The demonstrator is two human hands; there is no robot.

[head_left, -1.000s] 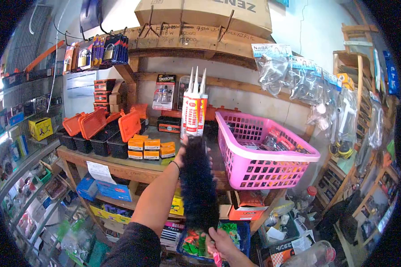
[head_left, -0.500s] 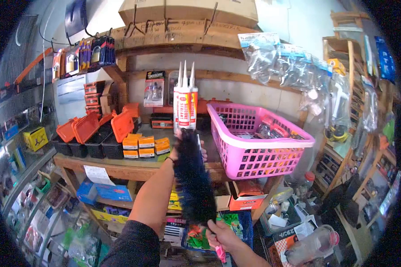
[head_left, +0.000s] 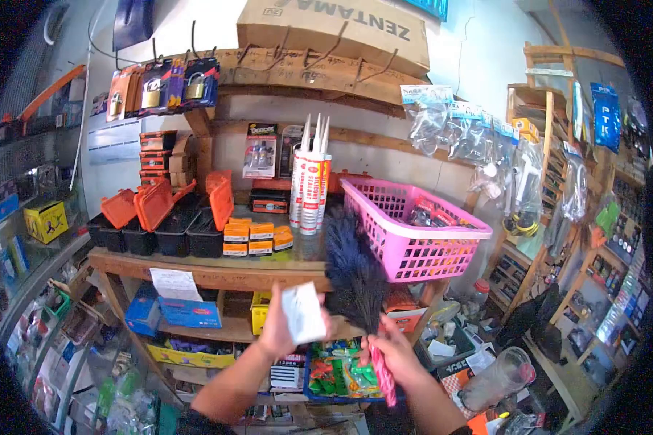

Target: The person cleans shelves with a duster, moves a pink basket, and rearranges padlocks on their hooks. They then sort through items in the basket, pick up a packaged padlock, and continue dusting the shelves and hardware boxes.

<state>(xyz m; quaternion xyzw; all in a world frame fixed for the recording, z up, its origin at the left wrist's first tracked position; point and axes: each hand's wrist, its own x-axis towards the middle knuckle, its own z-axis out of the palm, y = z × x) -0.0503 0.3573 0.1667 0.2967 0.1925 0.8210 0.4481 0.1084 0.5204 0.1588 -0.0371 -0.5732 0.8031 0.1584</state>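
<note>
A small white box or packet (head_left: 304, 313) is held in my left hand (head_left: 276, 328), in front of the shelf edge. My right hand (head_left: 397, 349) is closed round the pink handle of a dark feather duster (head_left: 355, 268), whose feathers point up beside the pink basket (head_left: 421, 225). Several white silicone sealant tubes (head_left: 309, 185) stand upright on the shelf, behind the duster's tip. Small orange and white boxes (head_left: 249, 238) are stacked to their left.
Black bins with orange lids (head_left: 156, 228) line the shelf's left part. Padlock packs (head_left: 163, 85) hang above. Wrapped fittings (head_left: 457, 127) hang at the upper right. Below are blue boxes (head_left: 189, 312) and a blue crate with green packets (head_left: 348, 373). A clear plastic jar (head_left: 495, 378) lies lower right.
The duster has moved right, away from the front of the sealant tubes. My left hand has come down and back, and the white item now shows in it. The view has shifted slightly.
</note>
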